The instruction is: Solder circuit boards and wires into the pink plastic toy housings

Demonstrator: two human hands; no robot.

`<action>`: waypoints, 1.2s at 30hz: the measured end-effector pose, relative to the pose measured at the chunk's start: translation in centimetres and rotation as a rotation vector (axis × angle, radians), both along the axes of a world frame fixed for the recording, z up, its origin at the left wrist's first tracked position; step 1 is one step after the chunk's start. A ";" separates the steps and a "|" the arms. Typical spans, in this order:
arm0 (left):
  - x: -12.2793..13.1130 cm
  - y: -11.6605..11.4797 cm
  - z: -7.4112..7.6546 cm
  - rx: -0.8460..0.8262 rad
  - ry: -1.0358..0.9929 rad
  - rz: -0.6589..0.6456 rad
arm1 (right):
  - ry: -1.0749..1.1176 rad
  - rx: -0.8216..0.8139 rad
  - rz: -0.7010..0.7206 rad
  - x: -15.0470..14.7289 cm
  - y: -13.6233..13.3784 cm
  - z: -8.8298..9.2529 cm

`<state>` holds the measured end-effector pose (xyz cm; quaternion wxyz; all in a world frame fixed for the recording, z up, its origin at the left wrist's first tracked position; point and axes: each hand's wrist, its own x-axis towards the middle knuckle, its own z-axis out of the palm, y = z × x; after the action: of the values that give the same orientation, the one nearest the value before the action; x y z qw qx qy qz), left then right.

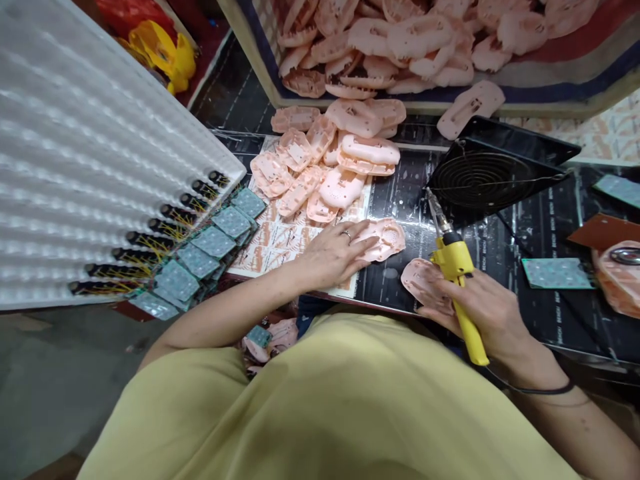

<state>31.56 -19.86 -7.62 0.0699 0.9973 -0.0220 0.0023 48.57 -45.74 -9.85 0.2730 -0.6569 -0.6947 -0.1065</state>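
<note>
Can't see all of the shell [389, 240] under the left hand [336, 253], second shell [421, 283] behind the right hand [493, 310], or cut-off bin [420, 105] at the far edge of the worktop [485, 247].

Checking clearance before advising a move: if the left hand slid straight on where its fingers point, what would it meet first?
The left hand would first meet the pink shell it touches; past that, probably the yellow soldering gun's tip, though depth is unclear.

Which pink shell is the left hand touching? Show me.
The shell between the heaped shells and the right hand; only it lies partly under the left hand.
</note>
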 end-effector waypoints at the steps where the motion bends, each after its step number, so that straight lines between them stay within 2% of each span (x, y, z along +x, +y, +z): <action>1: 0.1 0.1 0.1 -0.002 0.010 0.020 | -0.001 -0.022 0.005 -0.1 -0.3 0.1; 6: 1.0 0.3 0.5 -0.029 0.049 0.077 | 0.070 -0.080 0.046 -0.7 -0.2 0.1; 11: 2.1 -0.7 0.0 -0.083 0.023 0.040 | 0.291 -0.093 0.316 -1.3 2.5 -0.7; 13: 2.1 -1.0 -0.3 -0.099 0.032 -0.010 | 0.293 -0.095 0.355 -1.1 3.4 -0.8; 16: 1.5 -0.9 -0.5 -0.111 0.028 -0.056 | 0.230 -0.076 0.323 -0.4 3.7 -0.7; 18: 1.1 -0.2 -0.4 -0.104 -0.013 -0.011 | 0.231 -0.015 0.278 0.1 3.4 -0.6; 20: 1.2 1.0 -0.2 -0.048 -0.059 0.121 | 0.239 0.065 0.216 0.5 3.1 -0.6; 23: 2.3 3.5 0.0 0.073 -0.054 0.350 | 0.151 0.180 0.049 0.7 3.1 -1.0; 26: 4.0 5.9 0.3 0.122 -0.002 0.450 | 0.047 0.246 -0.070 0.8 3.4 -1.6; 28: 4.8 7.3 0.9 0.110 0.009 0.500 | 0.041 0.258 -0.076 0.9 3.3 -1.9; 30: 5.2 8.5 2.3 0.087 -0.001 0.575 | 0.066 0.269 -0.065 1.0 3.2 -2.1; 33: 5.3 9.7 5.3 0.095 -0.064 0.662 | 0.079 0.275 -0.070 1.1 2.9 -2.2; 36: 5.5 9.1 8.6 0.122 -0.109 0.619 | 0.075 0.291 -0.078 1.2 2.8 -2.1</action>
<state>37.02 -10.75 0.95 0.0049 0.9574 0.2788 0.0753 49.72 -42.97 -12.00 0.3868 -0.6403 -0.6352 -0.1921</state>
